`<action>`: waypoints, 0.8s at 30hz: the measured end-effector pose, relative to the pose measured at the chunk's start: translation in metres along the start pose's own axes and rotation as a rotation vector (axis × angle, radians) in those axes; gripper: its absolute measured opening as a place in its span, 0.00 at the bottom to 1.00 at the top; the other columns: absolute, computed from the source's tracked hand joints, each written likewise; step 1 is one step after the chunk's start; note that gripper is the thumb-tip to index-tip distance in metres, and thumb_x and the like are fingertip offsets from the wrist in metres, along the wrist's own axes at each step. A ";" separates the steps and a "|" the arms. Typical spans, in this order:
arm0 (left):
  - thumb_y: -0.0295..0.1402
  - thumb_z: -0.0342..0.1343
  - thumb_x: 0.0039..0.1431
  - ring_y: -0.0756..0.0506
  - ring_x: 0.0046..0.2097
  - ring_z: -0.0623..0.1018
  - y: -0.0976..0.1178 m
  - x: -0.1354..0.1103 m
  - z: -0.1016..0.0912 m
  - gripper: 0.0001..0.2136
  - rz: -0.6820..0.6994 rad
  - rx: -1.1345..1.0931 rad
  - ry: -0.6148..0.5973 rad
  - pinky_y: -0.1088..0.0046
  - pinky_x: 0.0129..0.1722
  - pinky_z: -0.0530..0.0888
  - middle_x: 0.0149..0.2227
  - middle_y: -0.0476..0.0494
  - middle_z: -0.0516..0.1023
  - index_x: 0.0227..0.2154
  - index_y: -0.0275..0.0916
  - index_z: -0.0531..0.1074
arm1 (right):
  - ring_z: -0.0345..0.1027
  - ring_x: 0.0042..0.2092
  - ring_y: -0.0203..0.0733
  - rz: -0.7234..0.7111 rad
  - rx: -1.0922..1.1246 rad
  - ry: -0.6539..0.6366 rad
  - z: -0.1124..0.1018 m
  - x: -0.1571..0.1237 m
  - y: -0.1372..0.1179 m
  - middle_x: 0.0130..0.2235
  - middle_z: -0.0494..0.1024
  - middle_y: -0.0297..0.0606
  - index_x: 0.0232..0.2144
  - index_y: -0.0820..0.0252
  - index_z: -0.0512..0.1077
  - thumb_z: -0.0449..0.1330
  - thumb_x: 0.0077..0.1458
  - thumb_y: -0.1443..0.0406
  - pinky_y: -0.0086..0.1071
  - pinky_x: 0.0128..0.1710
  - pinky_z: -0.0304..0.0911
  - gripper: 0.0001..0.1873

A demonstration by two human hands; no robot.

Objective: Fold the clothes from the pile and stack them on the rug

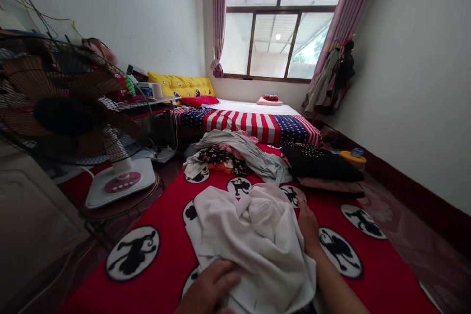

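A white garment [257, 245], loosely crumpled with soft folds, lies on the red cloth [165, 260] printed with black figures in white ovals. My left hand [213, 284] rests on the garment's near left edge, fingers apart and lying on the fabric. Along its right side is my right hand [308, 223], with fingers stretched forward and touching the edge. The garment's kind is hard to make out in this bunched state. Beyond it sits a heap of loose clothes [235, 154], grey, pink and black floral. To the right is a stack of folded dark clothes [324, 164].
An electric fan [121, 181] stands on a round stool at the left. Behind the clothes is a bed [243, 125] with a striped and starred cover. A yellow-topped stool [353, 157] stands near the right wall. Clothes [327, 78] hang on a rack by the window.
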State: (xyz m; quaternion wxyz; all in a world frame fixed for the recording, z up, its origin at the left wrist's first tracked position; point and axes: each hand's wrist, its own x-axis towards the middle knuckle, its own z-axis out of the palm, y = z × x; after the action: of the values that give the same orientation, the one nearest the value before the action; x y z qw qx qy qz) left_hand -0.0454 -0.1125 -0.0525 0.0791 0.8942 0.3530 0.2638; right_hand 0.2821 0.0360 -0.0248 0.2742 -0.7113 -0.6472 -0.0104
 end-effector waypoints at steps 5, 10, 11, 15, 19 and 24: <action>0.46 0.59 0.55 0.35 0.61 0.66 -0.011 -0.042 -0.036 0.32 -0.276 0.034 -0.012 0.56 0.60 0.66 0.63 0.42 0.64 0.62 0.54 0.58 | 0.50 0.65 0.39 -0.330 0.307 0.003 -0.009 -0.025 -0.009 0.67 0.50 0.37 0.62 0.55 0.57 0.43 0.59 0.69 0.33 0.58 0.59 0.29; 0.40 0.62 0.53 0.35 0.62 0.65 -0.007 -0.047 -0.034 0.29 -0.348 -0.051 0.008 0.51 0.60 0.64 0.63 0.43 0.62 0.58 0.53 0.65 | 0.61 0.60 0.47 -0.404 0.367 -0.057 -0.022 -0.044 0.004 0.60 0.64 0.45 0.54 0.56 0.68 0.52 0.51 0.69 0.41 0.57 0.61 0.27; 0.39 0.63 0.52 0.35 0.62 0.65 -0.004 -0.043 -0.033 0.28 -0.365 -0.061 0.027 0.51 0.60 0.64 0.63 0.42 0.63 0.58 0.53 0.66 | 0.61 0.59 0.48 -0.396 0.375 -0.051 -0.026 -0.048 0.008 0.60 0.64 0.45 0.54 0.56 0.69 0.53 0.50 0.70 0.42 0.57 0.61 0.27; 0.34 0.64 0.50 0.34 0.61 0.64 0.008 -0.024 -0.035 0.31 -0.392 -0.082 0.037 0.49 0.59 0.64 0.63 0.40 0.62 0.59 0.52 0.65 | 0.60 0.61 0.48 -0.413 0.407 -0.105 -0.047 -0.069 0.018 0.62 0.61 0.42 0.52 0.51 0.70 0.53 0.51 0.70 0.43 0.58 0.61 0.25; 0.32 0.65 0.49 0.33 0.58 0.67 0.010 -0.008 -0.037 0.20 -0.364 -0.127 0.016 0.49 0.57 0.65 0.58 0.39 0.68 0.47 0.49 0.76 | 0.62 0.59 0.50 -0.456 0.405 -0.206 -0.062 -0.088 0.025 0.61 0.65 0.42 0.45 0.50 0.77 0.58 0.49 0.69 0.44 0.56 0.62 0.19; 0.31 0.60 0.55 0.38 0.52 0.73 -0.006 0.000 -0.045 0.06 -0.397 -0.292 0.054 0.58 0.52 0.69 0.48 0.41 0.75 0.34 0.45 0.81 | 0.61 0.59 0.52 -0.318 0.504 -0.031 -0.078 -0.101 0.023 0.54 0.73 0.40 0.34 0.50 0.79 0.57 0.49 0.68 0.52 0.58 0.58 0.13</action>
State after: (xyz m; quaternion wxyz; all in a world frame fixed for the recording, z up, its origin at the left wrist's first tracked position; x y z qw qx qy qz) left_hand -0.0724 -0.1103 -0.0165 0.2482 0.7791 0.4818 0.3152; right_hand 0.3138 -0.0882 -0.0046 0.4270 -0.5108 -0.7367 0.1188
